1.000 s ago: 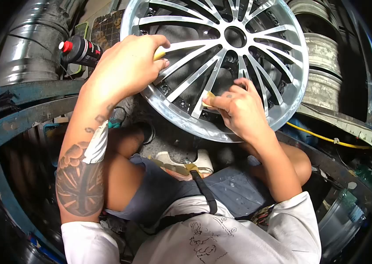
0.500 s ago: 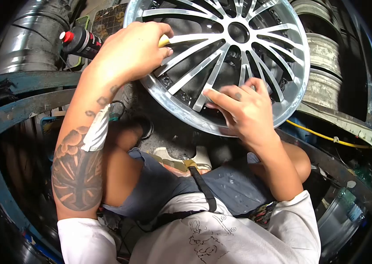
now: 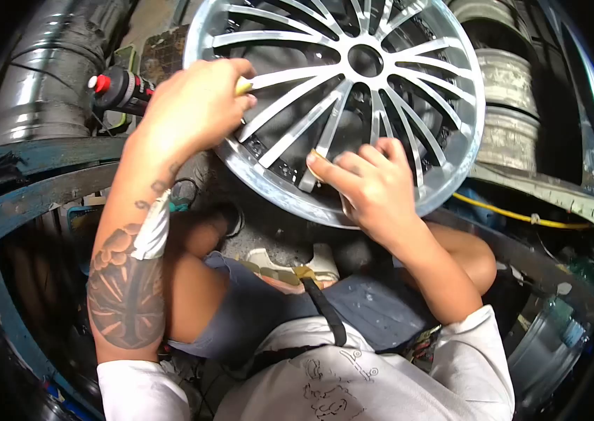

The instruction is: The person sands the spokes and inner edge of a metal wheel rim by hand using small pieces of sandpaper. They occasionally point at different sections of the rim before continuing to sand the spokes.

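In the head view, the silver multi-spoke metal wheel (image 3: pixel 387 63) lies in front of the person, above the knees. The left hand (image 3: pixel 205 95) pinches a small yellow piece (image 3: pixel 243 86) beside one spoke. The right hand (image 3: pixel 374 186) has thumb and forefinger closed on a thin tan piece (image 3: pixel 317 155) at a lower spoke, other fingers loosely curled. The step seems to be rubbing the spokes; the next move probably calls for light, even pressure along this spoke. The wheel's support is hidden. Around are a black red-capped bottle (image 3: pixel 125 93), a blue-painted metal frame (image 3: pixel 51 153) and stacked worn rims (image 3: pixel 504 77).
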Tool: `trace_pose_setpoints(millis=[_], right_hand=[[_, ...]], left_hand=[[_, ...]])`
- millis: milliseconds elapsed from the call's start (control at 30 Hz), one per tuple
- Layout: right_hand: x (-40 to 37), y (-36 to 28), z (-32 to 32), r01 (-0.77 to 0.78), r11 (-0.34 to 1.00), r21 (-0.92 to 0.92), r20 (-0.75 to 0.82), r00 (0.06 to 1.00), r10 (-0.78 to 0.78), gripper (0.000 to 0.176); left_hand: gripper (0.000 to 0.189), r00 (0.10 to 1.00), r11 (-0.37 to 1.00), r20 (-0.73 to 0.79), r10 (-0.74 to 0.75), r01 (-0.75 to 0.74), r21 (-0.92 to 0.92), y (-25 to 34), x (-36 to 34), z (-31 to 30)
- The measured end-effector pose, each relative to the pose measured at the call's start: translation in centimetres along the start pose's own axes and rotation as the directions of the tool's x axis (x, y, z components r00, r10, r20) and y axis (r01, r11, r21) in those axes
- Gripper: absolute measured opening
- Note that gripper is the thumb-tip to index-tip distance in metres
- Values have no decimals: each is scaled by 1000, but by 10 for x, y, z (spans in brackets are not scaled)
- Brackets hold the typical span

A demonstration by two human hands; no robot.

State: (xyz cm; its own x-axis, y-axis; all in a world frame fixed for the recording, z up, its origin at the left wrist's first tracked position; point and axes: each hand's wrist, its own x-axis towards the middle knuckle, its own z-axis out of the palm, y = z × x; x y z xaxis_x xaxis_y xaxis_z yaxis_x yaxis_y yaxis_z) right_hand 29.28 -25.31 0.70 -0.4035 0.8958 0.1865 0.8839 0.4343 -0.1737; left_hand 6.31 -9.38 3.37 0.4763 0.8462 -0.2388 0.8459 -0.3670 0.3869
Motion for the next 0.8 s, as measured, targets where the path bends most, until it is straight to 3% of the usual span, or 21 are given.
trace_pose_setpoints(millis=[33,100,167,200,233,300,333,367,433,467,500,567,600,633,700,800], right_hand=[[-6,7,12,-20,999,-40,90,996,23,34],[-9,10,4,-48,998,-37,102,993,52,34],[-1,7,-6,-53,999,-4,62,997,53,33],[-3,7,-10,-65,998,11,54,996,64,32],[1,4,-3,-34,999,40,-44,998,35,32],[-12,15,16,-139,981,135,61,989,132,33],[-15,18,15,-133,984,119,79,989,124,35],[-15,15,5,-121,992,-43,107,986,125,39],[-12,13,-4,-157,983,93,87,985,149,48],[-7,11,-2,-103,986,130,-17,994,106,50],[-2,10,5,-78,982,169,-74,993,92,50],[-16,23,24,-173,953,249,66,985,161,47],[-17,21,13,-157,979,128,95,985,146,44],[-18,19,3,-122,992,-24,107,986,124,43],[-14,19,-3,-147,982,121,69,988,139,38],[-7,18,12,-115,987,112,74,992,107,32]], left_hand=[[40,999,1000,33,-21,21,5,3,-1,0],[38,999,998,28,-37,35,47,9,-3,0],[38,999,998,-35,29,-27,52,5,-8,3],[37,998,998,49,-42,39,54,10,-5,-3],[37,1000,1000,14,-12,12,6,8,-4,-1],[36,999,999,-16,40,-40,-15,6,0,7],[36,999,999,-3,44,-44,1,11,-2,4],[35,1000,1000,-15,24,-24,3,12,-4,3],[33,999,999,15,-33,33,15,20,-5,-6],[33,1000,1000,6,-28,28,11,18,-4,-6],[35,1000,1000,12,-15,15,2,16,-3,-6],[37,999,999,32,-41,42,-19,20,0,-3],[38,999,999,-2,37,-37,0,13,0,3],[38,999,1000,32,19,-19,21,20,-1,-3],[43,999,1000,36,17,-17,-1,23,-3,-6],[43,999,1000,26,22,-21,-14,17,3,0]])
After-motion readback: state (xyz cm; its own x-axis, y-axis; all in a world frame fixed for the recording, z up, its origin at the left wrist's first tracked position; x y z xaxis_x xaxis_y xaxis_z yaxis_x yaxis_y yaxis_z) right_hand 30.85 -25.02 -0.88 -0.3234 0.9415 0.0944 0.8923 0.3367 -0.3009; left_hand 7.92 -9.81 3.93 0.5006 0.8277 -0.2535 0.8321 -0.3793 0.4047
